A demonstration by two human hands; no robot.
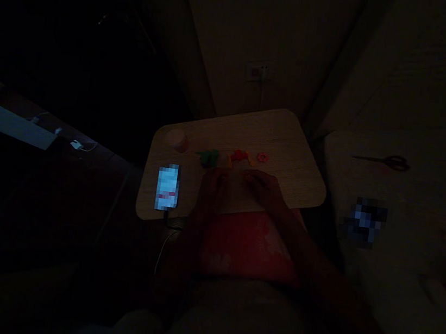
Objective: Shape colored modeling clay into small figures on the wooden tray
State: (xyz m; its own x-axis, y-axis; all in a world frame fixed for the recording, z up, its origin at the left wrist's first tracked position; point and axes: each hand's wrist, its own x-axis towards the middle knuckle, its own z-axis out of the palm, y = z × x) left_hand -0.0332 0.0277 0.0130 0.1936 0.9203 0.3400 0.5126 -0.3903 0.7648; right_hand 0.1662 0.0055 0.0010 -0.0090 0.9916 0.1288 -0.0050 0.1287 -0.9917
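The view is very dark. Both hands rest near the front of a small wood-topped table [292, 138]. My left hand [213, 183] lies with its fingers stretched forward, just in front of a green toy piece [209, 158]. To its right, my right hand [262, 187] is open with its fingers reaching leftward, and nothing shows in it. Beyond the gap between the hands sits a red and orange toy piece [240, 155]; its yellow-orange ends point towards me. A small red ring-shaped piece [262, 157] lies beyond my right hand. Fine finger detail is lost in shadow.
A lit phone [167, 187] with a cable lies at the table's left, below a pale round container [178, 139]. Scissors [383, 161] and a blurred-out item [365, 221] lie on the surface at right. A wall socket [259, 72] is behind the table.
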